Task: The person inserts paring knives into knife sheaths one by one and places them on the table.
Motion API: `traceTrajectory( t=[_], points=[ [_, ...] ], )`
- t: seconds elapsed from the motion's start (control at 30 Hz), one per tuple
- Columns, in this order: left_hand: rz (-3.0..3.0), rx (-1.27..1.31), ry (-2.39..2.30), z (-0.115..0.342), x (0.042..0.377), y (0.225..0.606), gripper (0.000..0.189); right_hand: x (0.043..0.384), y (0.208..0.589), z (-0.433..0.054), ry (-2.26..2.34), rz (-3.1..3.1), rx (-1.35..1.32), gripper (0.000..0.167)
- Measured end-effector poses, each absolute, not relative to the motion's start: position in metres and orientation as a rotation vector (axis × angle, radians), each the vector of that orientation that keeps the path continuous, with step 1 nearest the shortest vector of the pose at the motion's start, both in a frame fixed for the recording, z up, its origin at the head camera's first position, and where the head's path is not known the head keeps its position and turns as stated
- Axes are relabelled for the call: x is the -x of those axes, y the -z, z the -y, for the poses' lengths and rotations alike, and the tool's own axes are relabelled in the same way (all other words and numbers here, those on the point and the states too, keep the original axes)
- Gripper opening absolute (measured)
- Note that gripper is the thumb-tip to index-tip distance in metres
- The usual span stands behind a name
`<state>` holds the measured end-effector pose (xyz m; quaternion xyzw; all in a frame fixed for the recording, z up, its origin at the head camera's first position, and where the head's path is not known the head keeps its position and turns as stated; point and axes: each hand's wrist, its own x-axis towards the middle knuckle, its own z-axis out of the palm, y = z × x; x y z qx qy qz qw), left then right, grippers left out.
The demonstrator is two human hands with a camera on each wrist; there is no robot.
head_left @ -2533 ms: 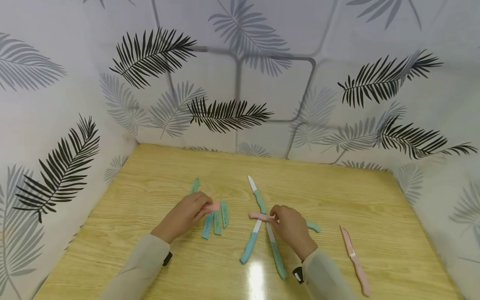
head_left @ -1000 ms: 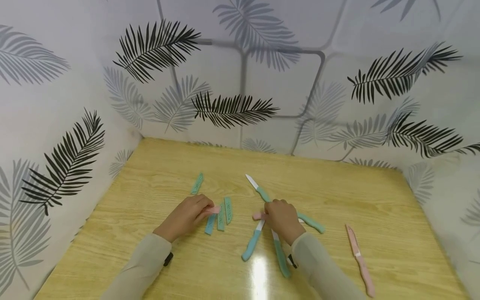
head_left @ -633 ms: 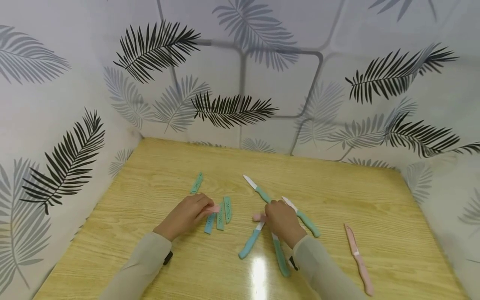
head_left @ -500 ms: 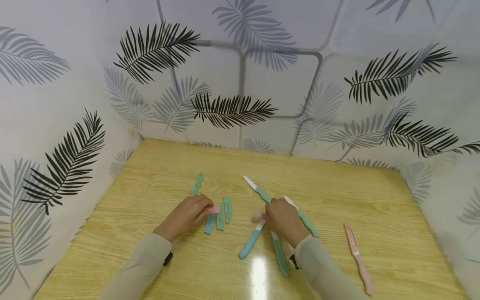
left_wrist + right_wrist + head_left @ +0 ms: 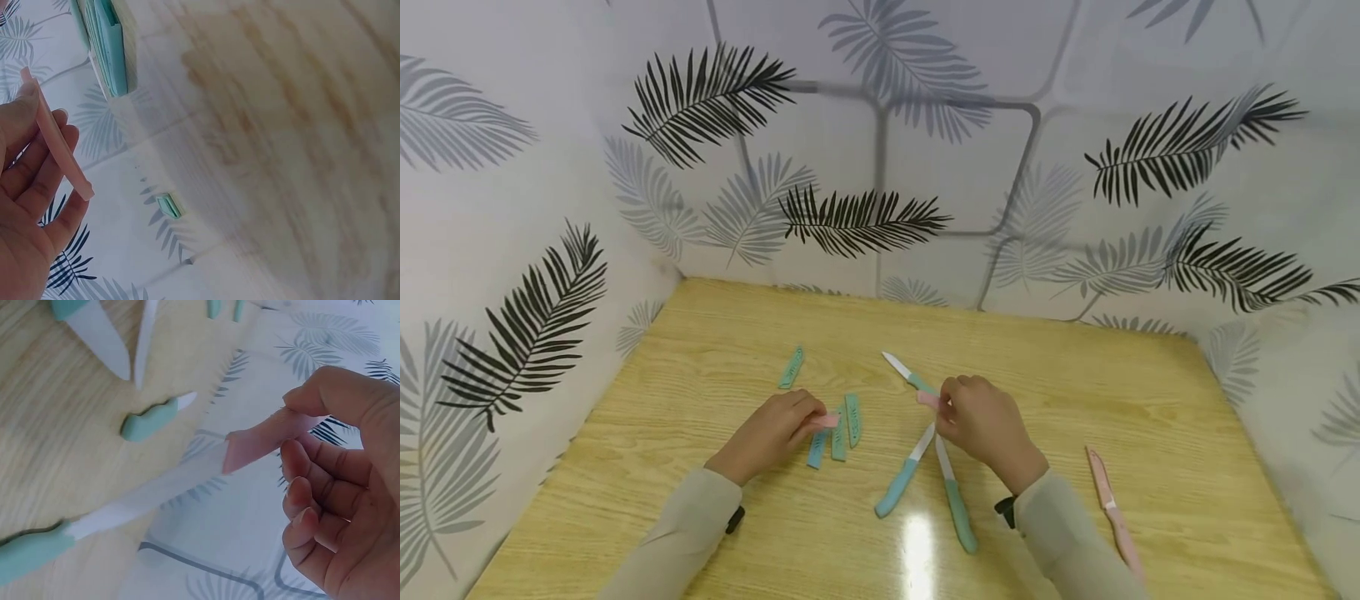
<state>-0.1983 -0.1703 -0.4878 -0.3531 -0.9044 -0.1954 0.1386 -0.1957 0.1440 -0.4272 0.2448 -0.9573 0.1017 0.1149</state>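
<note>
One blue-handled knife point(image 5: 901, 482) and three green-handled knives point(image 5: 150, 420), slim and white-bladed, lie on the wood-grained table point(image 5: 737, 325). One sheathed pink knife point(image 5: 1108, 504) lies well apart, to the right. Between curled fingers, the right hand point(image 5: 988, 421) pinches one pink-handled knife point(image 5: 257, 444). The left hand point(image 5: 771, 435) pinches one flat pink sheath point(image 5: 57, 144) near three green sheaths point(image 5: 853, 420) and one blue sheath point(image 5: 817, 451), all flat strips with raised-looking markings.

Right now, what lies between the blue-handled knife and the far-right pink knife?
In the head view, a green-handled knife lies there; the right hand and sleeve hide part of the stretch.
</note>
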Motion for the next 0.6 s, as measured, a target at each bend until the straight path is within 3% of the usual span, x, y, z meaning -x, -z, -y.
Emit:
traceTrajectory(
  t=[0.43, 0.6],
  points=[
    [2.581, 1.022, 0.564, 0.1727, 0.2005, 0.4854, 0.017, 0.1885, 0.4199, -0.1385, -0.508, 2.75, -0.732, 0.005],
    [2.58, 1.029, 0.567, 0.1739, 0.2005, 0.4854, 0.016, 0.1875, 0.4186, -0.1371, -0.566, 2.717, -0.741, 0.01]
  ],
)
